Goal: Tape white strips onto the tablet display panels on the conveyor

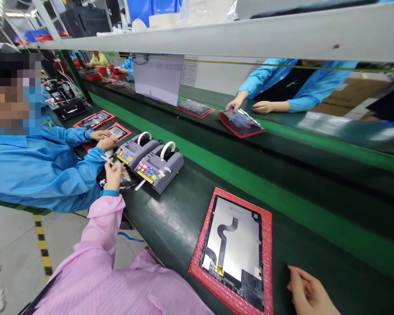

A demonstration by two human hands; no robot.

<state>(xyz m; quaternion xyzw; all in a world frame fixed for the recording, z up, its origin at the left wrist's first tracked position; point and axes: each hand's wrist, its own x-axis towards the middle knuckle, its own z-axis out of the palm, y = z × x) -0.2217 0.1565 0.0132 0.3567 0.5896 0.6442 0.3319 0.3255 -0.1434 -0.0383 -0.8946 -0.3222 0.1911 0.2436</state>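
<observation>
My left hand (pixel 114 174) reaches out beside two grey tape dispensers (pixel 159 168), its fingers pinched on a thin white strip of tape (pixel 107 160). A short white strip hangs from the front of the nearer dispenser. In front of me lies a tablet screen panel (pixel 238 245), silver back up, with a black curved flex cable (pixel 222 240) and a yellow patch at the cable's lower end. Red bubble wrap (pixel 267 258) lies under the panel. To the right of it, my right hand (pixel 310 292) hovers near the bench with loosely bent fingers and nothing visible in them.
At left a co-worker in a blue smock (pixel 52 170) handles another panel close to my left hand. Across the bench another person's hand (pixel 238 101) holds a wrapped panel (pixel 241 122). A shelf edge (pixel 216 37) runs overhead. A green strip (pixel 197 148) runs along the dark bench.
</observation>
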